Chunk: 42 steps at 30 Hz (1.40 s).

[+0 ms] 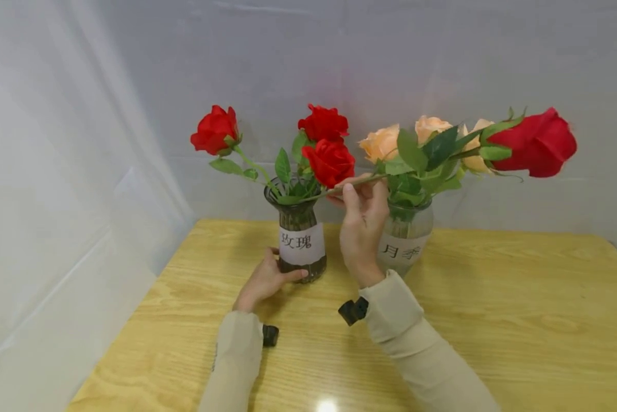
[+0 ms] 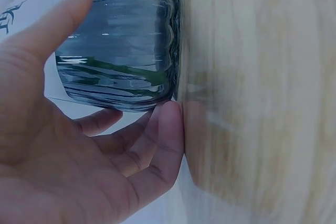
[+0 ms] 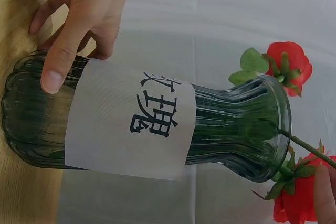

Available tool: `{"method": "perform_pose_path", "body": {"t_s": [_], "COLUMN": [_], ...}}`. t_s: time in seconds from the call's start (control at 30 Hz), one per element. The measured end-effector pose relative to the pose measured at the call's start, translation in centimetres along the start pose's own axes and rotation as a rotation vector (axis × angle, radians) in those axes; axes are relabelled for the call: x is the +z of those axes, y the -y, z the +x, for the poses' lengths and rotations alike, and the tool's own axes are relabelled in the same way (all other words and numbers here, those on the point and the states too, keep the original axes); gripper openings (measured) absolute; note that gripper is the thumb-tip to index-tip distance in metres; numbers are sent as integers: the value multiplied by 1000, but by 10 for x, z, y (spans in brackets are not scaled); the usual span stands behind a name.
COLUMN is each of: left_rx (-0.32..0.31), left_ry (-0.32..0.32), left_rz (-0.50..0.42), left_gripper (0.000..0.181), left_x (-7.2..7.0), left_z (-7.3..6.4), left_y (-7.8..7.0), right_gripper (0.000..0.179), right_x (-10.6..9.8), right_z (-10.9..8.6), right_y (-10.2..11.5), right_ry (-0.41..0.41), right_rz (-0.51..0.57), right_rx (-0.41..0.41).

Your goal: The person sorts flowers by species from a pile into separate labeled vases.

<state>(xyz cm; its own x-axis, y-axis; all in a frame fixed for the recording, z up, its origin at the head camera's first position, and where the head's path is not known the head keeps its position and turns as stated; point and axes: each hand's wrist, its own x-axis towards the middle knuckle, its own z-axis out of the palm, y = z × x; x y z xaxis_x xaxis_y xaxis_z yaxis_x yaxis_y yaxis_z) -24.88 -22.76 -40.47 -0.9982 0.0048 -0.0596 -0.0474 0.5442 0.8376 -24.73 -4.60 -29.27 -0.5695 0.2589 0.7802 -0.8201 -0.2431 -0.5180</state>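
A dark ribbed glass vase (image 1: 294, 216) with a white paper label (image 3: 131, 121) stands upright on the table, holding red roses (image 1: 323, 123). My left hand (image 1: 265, 280) grips it low down, thumb across the front and fingers around the left side near the tabletop. In my right hand (image 1: 362, 229), thumb and fingers pinch the green stem of another red rose (image 1: 537, 143). That rose lies almost level, its bloom pointing right. The lower end of its stem (image 3: 311, 149) reaches in over the vase's rim in the right wrist view.
Behind my right hand stands a clear glass vase (image 1: 423, 220), also labelled, with several peach roses (image 1: 383, 143); the held rose's leaves and bloom overlap them. The wooden table (image 1: 514, 309) extends right and forward. A pale sheet (image 1: 267, 63) hangs behind.
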Motion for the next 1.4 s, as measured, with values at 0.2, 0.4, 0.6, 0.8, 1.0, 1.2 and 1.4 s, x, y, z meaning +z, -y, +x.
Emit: {"method": "perform_pose_path", "body": {"t_s": [0.2,0.4,0.6,0.8,1.0,1.2,1.4], "left_rx": [3,4,-6,7,16,18,8], "left_ry": [3,6,21,0,8,1,-12], "left_rz": [-16,-30,-29,-1,5,-5,5], "left_gripper": [91,89,90,89,89,89,88], "left_x": [-2,4,11,4,0,0,0], "left_z": [-1,-2,-3,-4,-5,-7,-10], "left_y": [-3,-2,1,-1,-3,-4,-5], "right_gripper": [4,3,7,22,15,14,10], "right_x": [5,10,14,22,10,4,6], "right_z": [5,13,24,34,14,1,4], "right_y": [1,2,3,12,16,16,16], "right_ry": [111,290,538,741,591,414,325], "right_rz": [-206,-481,-808,-895,-730,-592,-559], "right_rx": [84,174,235,246,220,161,64]}}
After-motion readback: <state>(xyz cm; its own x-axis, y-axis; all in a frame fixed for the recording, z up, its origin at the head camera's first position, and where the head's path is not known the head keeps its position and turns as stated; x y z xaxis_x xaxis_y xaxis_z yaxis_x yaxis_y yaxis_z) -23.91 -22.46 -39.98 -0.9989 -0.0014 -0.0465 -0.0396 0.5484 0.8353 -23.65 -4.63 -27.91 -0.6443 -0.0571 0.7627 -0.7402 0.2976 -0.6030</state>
